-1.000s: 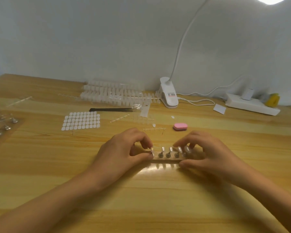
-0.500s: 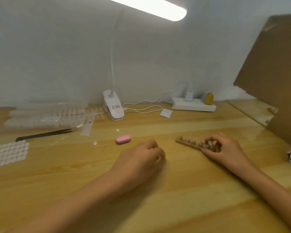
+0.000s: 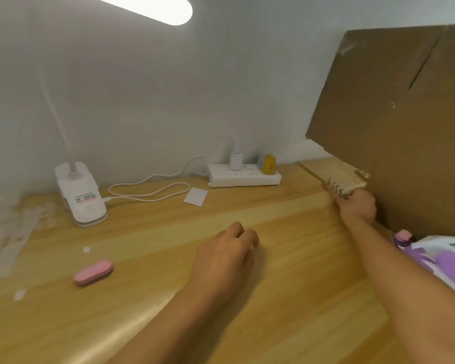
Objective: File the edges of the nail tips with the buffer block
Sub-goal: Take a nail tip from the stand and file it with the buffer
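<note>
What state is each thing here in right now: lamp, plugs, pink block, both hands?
Lamp: switched on.
Power strip: white charger plugged in.
Buffer block: lying on the table, untouched.
Nail tip holder: held by the right hand.
Left hand: loosely curled on the table, empty.

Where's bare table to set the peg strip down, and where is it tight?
Bare wood: between the left hand and right hand; between the lamp base, the white card and the left hand; near edge below the buffer block. Tight: right side, around the peg strip, cardboard and purple pack; far left, clear plastic strips.
</note>
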A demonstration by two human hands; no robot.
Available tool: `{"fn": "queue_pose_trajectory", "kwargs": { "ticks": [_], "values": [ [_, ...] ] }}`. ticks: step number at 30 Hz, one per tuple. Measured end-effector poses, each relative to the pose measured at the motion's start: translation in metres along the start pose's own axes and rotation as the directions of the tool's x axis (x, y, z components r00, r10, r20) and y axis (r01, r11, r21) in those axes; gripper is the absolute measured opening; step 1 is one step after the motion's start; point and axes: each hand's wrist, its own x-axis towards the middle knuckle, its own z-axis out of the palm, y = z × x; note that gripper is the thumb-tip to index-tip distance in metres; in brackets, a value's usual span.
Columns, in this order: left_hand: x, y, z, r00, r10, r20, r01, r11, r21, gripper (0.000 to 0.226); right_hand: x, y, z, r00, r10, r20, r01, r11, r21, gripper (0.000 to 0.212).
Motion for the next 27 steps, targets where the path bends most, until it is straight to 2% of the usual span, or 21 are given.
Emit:
{"fn": "queue_pose_trajectory", "kwargs": {
  "ticks": [2,4,8,11,13,17,23,27],
  "values": [
    [0.000,0.000,0.000,1.000,-0.001,-0.001,0.001,1.000,-0.019,0.023,-0.002,0.000,-0.001,1.000,0.028,-0.007,-0.027,0.988,0.152,0.048],
    [0.000,-0.001,0.001,1.000,-0.011,-0.002,0.011,0.999,-0.049,0.023,-0.003,0.006,-0.005,0.998,-0.008,0.059,-0.007,0.966,0.259,0.048],
    [0.001,-0.001,0.000,1.000,-0.021,-0.006,0.020,0.997,-0.073,0.023,-0.002,0.013,-0.010,0.987,-0.074,0.143,0.061,0.994,0.094,0.055],
    [0.000,0.000,-0.002,0.999,-0.032,0.000,0.032,0.995,-0.099,0.023,-0.005,0.005,-0.008,0.985,-0.070,0.159,0.074,0.997,-0.020,0.042],
    [-0.001,0.000,-0.003,0.999,-0.038,0.000,0.038,0.993,-0.110,0.022,-0.001,0.002,-0.007,0.981,-0.047,0.186,0.061,0.996,-0.070,0.033],
    [0.000,-0.001,-0.003,0.999,-0.038,-0.006,0.037,0.991,-0.125,0.022,0.012,0.002,-0.008,0.974,0.024,0.227,0.006,0.991,-0.131,0.042],
    [0.001,-0.003,-0.001,0.999,-0.041,-0.007,0.039,0.989,-0.143,0.020,0.006,0.006,-0.003,0.998,0.019,0.065,-0.011,0.992,-0.128,0.047],
    [0.001,-0.002,-0.001,0.999,-0.040,-0.011,0.038,0.988,-0.151,0.021,0.007,0.004,-0.003,0.997,0.039,0.067,-0.030,0.990,-0.136,0.046]
  ]
}}
